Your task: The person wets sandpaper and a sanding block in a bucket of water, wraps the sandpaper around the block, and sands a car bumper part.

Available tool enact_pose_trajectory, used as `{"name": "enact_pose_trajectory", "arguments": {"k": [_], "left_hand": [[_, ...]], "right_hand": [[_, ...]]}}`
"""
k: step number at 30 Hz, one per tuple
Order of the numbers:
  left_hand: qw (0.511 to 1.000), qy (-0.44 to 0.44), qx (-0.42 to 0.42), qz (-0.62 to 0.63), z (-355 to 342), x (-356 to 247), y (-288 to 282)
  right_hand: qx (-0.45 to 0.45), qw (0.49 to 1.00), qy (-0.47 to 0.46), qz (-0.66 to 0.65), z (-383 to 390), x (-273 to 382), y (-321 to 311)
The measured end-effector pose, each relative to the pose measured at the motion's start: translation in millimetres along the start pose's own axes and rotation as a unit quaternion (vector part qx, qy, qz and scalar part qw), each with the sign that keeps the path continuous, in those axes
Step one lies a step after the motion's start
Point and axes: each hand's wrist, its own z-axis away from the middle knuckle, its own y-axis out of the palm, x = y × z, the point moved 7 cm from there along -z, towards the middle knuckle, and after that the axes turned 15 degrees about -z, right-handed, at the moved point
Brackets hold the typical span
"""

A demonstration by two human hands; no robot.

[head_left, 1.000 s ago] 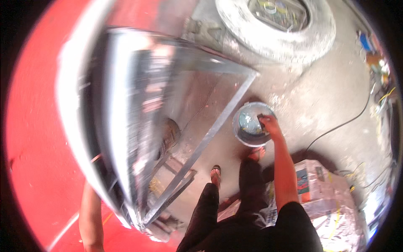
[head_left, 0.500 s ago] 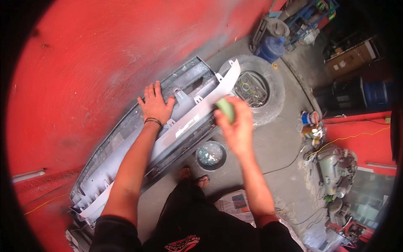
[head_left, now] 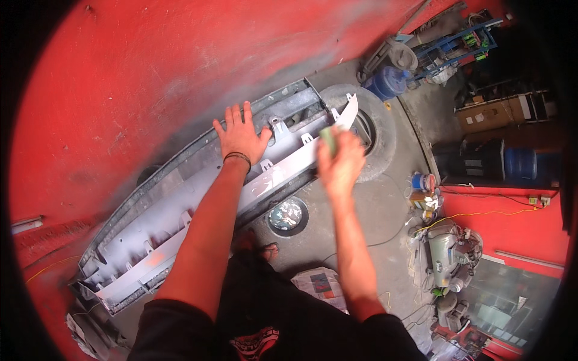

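My left hand (head_left: pixel 241 135) lies with fingers spread on a long light-grey moulded car body part (head_left: pixel 138 246) with tabs and a white strip along its near edge. The part rests in a dark, dusty metal frame (head_left: pixel 304 87) beside the red wall. My right hand (head_left: pixel 343 156) grips a green pad or block (head_left: pixel 327 138) against the white strip near its right end; the hand is slightly blurred. Wet, glossy patches show on the strip. Below it on the floor, near my feet, stands a round basin (head_left: pixel 288 216) with liquid.
A big tyre (head_left: pixel 382 150) lies under the part's right end. A blue water jug (head_left: pixel 385 84) and cart (head_left: pixel 469 45) are at back right. Compressor-like machinery (head_left: pixel 451 253), cans (head_left: pixel 422 183), cables, and dark containers (head_left: pixel 469 162) line the right side. Newspaper-covered material (head_left: pixel 319 289) lies behind my legs.
A second ago my right hand was down at the basin; it came up with the pad to the strip and moved slightly rightward. My left hand came onto the part. The view swung leftward.
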Motion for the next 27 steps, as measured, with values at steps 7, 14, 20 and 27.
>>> {"name": "enact_pose_trajectory", "arguments": {"k": [7, 14, 20, 27], "left_hand": [[1.0, 0.01, 0.02, -0.001, -1.3, -8.9, -3.9], [1.0, 0.005, 0.03, 0.006, 0.6, -4.6, 0.3], [1.0, 0.009, 0.026, 0.007, -2.3, -3.2, -5.5], [1.0, 0.013, 0.017, 0.003, -4.1, -2.0, -3.0]], "right_hand": [[0.042, 0.995, 0.027, 0.086, -0.7, 7.6, -10.1], [0.099, 0.991, 0.014, 0.084, 29.3, 59.6, 1.5], [0.059, 0.993, 0.036, 0.095, 11.8, 35.2, -3.8], [0.116, 0.99, -0.036, 0.067, 28.5, 60.2, 10.0]]}}
